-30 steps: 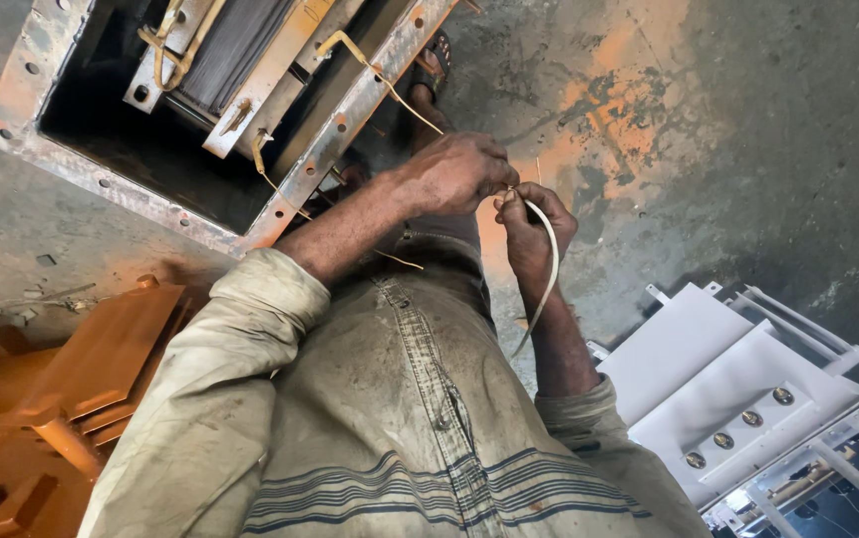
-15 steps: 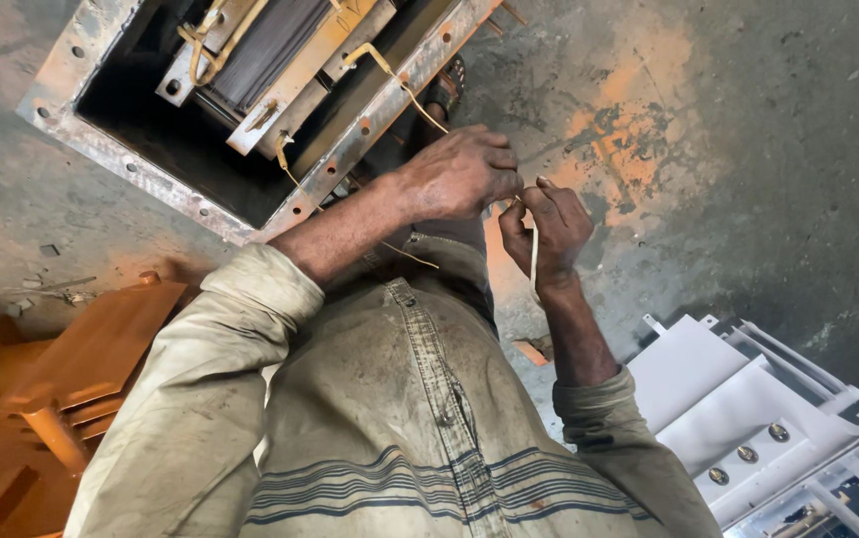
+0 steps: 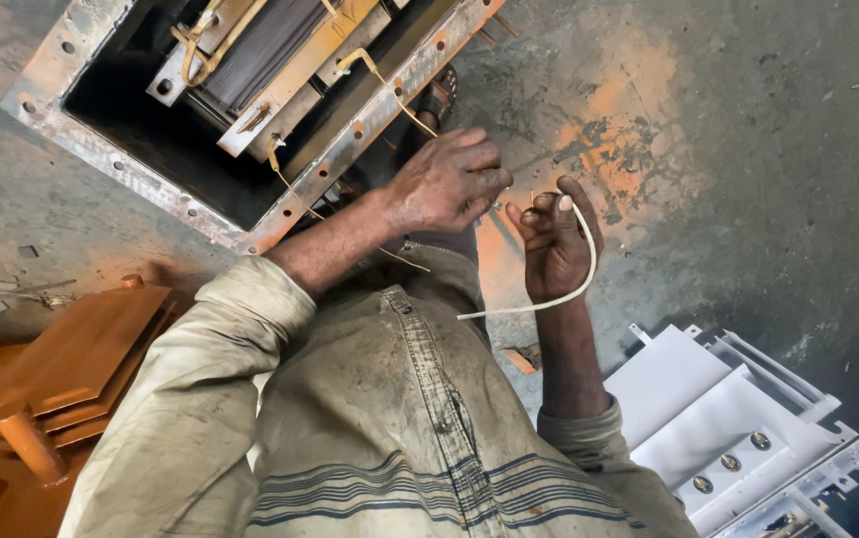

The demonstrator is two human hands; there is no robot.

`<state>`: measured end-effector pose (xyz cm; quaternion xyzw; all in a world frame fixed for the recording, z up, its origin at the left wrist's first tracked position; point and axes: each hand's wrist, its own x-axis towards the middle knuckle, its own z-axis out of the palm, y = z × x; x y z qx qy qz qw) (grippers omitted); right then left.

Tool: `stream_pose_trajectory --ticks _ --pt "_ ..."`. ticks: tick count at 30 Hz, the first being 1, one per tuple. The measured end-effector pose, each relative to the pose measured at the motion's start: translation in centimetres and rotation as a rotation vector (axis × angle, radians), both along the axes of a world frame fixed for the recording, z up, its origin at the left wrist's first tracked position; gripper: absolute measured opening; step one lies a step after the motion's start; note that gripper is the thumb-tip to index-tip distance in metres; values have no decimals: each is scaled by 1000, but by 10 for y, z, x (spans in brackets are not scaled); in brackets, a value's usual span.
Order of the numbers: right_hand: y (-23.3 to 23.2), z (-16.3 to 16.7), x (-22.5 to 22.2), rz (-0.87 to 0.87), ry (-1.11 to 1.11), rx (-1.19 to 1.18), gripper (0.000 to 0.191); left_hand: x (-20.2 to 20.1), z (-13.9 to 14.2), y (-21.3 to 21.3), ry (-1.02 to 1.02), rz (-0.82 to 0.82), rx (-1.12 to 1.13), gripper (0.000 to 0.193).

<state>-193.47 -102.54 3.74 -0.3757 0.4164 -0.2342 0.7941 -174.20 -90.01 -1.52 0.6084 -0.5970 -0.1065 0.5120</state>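
Stained grey concrete floor (image 3: 778, 149), blotched with orange at its middle, fills the background beneath the person. A pale cream strip (image 3: 559, 289), thin and flexible, curves from the fingertips of the right hand (image 3: 554, 249) down along that hand's 3 o'clock edge and then trails off toward 8 o'clock, its free end hanging over the grimy shirt (image 3: 400, 418). The right grip is curled, thumb and fingers pressed together on the strip's upper end. Just at 9 o'clock of it, nearly touching, the left hand (image 3: 446, 182) hovers palm down with its fingers bunched together toward the right hand's fingertips; whether they pinch the strip or some small thing is not clear. A thin yellowish wire (image 3: 390, 90) runs from under the left hand toward 11 o'clock, up to an open steel tank (image 3: 126, 169) with a bolt-holed flange, inside which sit metal rails and a ribbed core. At 8 o'clock of the hands lie orange-painted metal parts (image 3: 61, 369) stacked on the floor. At 4 o'clock, well apart from the hands, stands a white metal assembly (image 3: 709, 399) with round brass fittings.
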Motion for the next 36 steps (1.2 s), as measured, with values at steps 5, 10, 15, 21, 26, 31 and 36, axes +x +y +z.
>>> stream_pose_trajectory --ticks 5,10,15,21,26,31,36 --pt "-26 -11 -9 -70 -184 279 18 -10 -16 -13 284 16 88 26" --pt "-108 12 -17 -325 -503 431 19 -8 -26 -22 427 1 109 19" --pt "-61 14 -16 -14 -151 121 12 -7 -24 -24 642 -78 186 19" --pt "14 -15 22 -99 -25 -56 14 -6 -17 -24 616 -49 178 20" --pt "13 -20 29 -100 -59 -47 14 -9 -14 -27 623 -29 197 20" --pt "4 -25 27 -54 -81 -49 15 -11 -12 -30 603 -15 212 19" --pt "7 -28 28 -31 -28 -79 13 -7 -10 -28 575 2 208 20"
